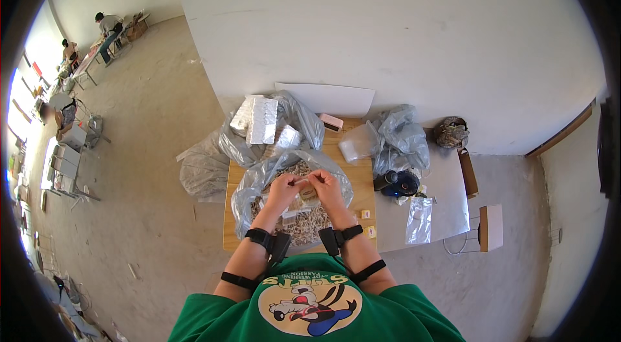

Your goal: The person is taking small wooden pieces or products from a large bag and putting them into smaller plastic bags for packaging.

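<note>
My left hand (284,190) and my right hand (326,188) meet over an opened grey plastic bag (242,203) on the wooden table. Fingers of both hands are pinched close together around something small, too small to make out. Loose beige-brown small pieces (312,225) fill the bag below them. Among these lie some clear plastic pieces (289,218), partly hidden beneath my left hand. Two small yellow-and-white boxes (365,214) sit at the table's right edge, near my right forearm.
Behind the bag stands another grey bag (309,123) with white packs (262,121). A pink-and-white box (332,122) is by the wall. On the adjoining grey table (446,193) are a dark bottle (386,179), a crumpled bag (400,138) and a silvery sheet (420,220). People work far left.
</note>
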Motion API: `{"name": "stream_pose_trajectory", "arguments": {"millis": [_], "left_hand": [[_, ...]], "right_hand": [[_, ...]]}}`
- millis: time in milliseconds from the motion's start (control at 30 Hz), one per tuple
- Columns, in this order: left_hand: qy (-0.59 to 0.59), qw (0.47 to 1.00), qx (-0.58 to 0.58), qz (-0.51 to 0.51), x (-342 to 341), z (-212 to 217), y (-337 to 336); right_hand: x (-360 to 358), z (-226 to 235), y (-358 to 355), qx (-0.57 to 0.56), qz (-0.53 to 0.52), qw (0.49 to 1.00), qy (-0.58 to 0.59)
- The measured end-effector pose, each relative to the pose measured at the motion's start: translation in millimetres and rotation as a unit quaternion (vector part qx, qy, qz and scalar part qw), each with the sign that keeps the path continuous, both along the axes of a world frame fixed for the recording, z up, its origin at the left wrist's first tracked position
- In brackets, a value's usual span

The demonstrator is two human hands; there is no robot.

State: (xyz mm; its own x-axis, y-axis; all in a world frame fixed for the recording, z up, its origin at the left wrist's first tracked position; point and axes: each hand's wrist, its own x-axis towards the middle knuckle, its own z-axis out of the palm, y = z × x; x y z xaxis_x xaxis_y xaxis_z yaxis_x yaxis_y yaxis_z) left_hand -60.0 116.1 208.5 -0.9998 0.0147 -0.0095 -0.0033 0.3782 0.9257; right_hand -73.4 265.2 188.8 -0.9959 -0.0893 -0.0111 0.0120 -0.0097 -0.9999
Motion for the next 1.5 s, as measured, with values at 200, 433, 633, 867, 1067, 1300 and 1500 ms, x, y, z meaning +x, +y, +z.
{"name": "stream_pose_trajectory", "arguments": {"millis": [200, 433, 633, 867, 1067, 1300, 1500], "left_hand": [[-0.102, 0.968, 0.208, 0.092, -3.9, -14.0, 2.5], [-0.033, 0.947, 0.228, 0.225, -10.2, -32.0, -3.6], [0.034, 0.964, 0.129, 0.229, -8.2, -28.5, 1.0], [-0.064, 0.968, 0.184, 0.161, -10.1, -31.1, -7.2], [0.081, 0.987, -0.045, 0.129, -7.1, -29.7, 5.2], [0.085, 0.987, -0.036, 0.13, -3.8, -32.5, 5.7], [0.096, 0.985, -0.068, 0.124, -6.5, -32.0, 10.7]], "right_hand": [[-1.3, 5.4, -5.2, 0.001, -0.011, 1.0, -0.013], [16.3, 6.9, -16.5, -0.234, 0.064, 0.936, -0.256], [8.9, -13.2, -14.5, -0.083, -0.069, 0.975, -0.193], [3.0, -20.1, -8.8, 0.018, -0.059, 0.998, -0.028], [1.3, -48.6, -12.9, 0.142, -0.18, 0.973, -0.035], [2.8, -31.1, -11.3, 0.037, -0.119, 0.987, -0.097], [-1.3, -36.5, -12.6, 0.142, -0.129, 0.979, -0.066]]}}
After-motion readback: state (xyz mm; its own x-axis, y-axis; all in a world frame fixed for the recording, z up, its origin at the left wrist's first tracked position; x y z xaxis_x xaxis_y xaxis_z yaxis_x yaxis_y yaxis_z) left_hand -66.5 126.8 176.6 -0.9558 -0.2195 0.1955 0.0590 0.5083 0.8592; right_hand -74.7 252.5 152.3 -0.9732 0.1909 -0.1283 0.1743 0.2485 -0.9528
